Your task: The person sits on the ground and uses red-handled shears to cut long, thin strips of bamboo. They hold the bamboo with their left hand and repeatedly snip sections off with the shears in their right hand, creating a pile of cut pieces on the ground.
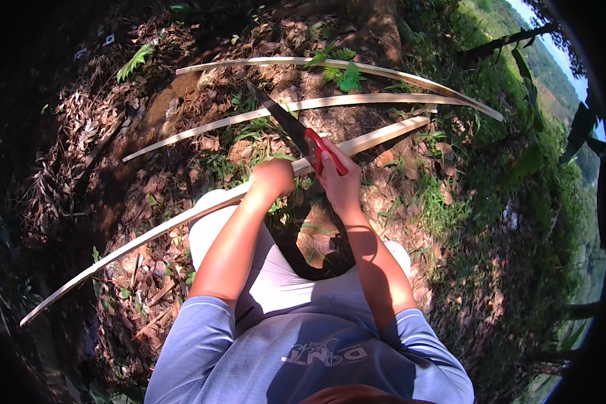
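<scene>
A long pale wooden strip (135, 244) runs across my lap, from the lower left up to the right. My left hand (273, 177) is closed around it near my left knee. In my right hand (339, 180) is a hand saw (284, 121), gripped by its red handle. Its dark blade points up and to the left, just beyond the strip and my left hand. Whether the blade's teeth touch the wood I cannot tell. Two more pale strips, a middle strip (229, 121) and a far strip (256, 61), lie on the ground ahead.
Dry leaves (67, 161) and low grass cover the ground around me. A tree trunk (382, 30) rises at the far side. A green fern leaf (135, 62) lies to the left. On the right a grassy slope (559, 222) falls away, with a dark branch (512, 42) above it.
</scene>
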Demonstrator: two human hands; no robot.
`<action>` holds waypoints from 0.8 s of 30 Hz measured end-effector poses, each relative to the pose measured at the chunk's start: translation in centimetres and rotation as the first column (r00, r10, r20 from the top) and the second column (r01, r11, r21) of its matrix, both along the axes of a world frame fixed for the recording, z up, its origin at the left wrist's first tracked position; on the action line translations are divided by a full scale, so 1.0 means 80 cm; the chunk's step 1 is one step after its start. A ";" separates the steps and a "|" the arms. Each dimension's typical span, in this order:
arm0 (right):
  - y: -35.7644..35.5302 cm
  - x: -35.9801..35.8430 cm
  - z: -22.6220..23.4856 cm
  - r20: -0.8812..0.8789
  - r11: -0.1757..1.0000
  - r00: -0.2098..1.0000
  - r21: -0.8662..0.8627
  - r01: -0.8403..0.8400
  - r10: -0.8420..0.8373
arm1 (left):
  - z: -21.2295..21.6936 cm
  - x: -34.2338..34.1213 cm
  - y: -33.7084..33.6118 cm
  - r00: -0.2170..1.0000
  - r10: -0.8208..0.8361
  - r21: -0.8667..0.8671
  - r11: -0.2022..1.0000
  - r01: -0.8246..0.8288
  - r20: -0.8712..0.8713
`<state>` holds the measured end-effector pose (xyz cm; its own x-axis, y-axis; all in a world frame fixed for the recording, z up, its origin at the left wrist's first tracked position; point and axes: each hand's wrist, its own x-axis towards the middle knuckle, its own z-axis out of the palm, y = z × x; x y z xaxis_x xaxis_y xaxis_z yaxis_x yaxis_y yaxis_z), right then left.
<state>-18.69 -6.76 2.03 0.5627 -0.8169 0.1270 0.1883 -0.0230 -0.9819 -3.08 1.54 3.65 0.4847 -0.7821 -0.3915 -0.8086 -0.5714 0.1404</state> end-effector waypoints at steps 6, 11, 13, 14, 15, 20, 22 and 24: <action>0.007 -0.008 -0.006 -0.024 0.998 1.000 -0.059 0.003 -0.004 | 0.010 -0.004 0.002 1.000 0.014 0.021 1.000 -0.014 -0.009; 0.011 -0.018 -0.008 -0.075 0.982 0.997 -0.188 0.017 -0.032 | -0.002 0.005 -0.008 0.999 0.049 0.073 0.996 -0.047 -0.024; 0.008 -0.022 -0.010 -0.071 0.981 0.997 -0.196 0.018 -0.032 | -0.009 0.004 -0.009 0.999 0.040 0.041 0.998 -0.040 -0.005; 0.011 -0.027 -0.011 -0.082 0.986 0.996 -0.167 0.014 -0.028 | -0.014 0.006 -0.009 0.999 0.030 0.056 0.998 -0.029 -0.012; 0.012 -0.032 -0.011 -0.093 0.990 0.995 -0.141 0.010 -0.023 | -0.017 0.009 -0.012 1.000 0.017 0.071 0.997 -0.016 -0.021; 0.038 -0.110 0.001 -0.174 0.999 0.985 -0.031 -0.008 0.002 | -0.026 0.045 -0.025 0.982 -0.118 0.112 0.984 0.136 -0.149; 0.053 -0.167 0.009 -0.271 1.000 0.962 -0.021 0.012 -0.017 | -0.036 0.047 -0.024 0.978 -0.175 0.054 0.982 0.181 -0.112; 0.072 -0.224 0.025 -0.281 0.985 0.959 0.167 0.028 0.020 | -0.039 0.049 -0.017 0.979 -0.167 0.052 0.983 0.174 -0.120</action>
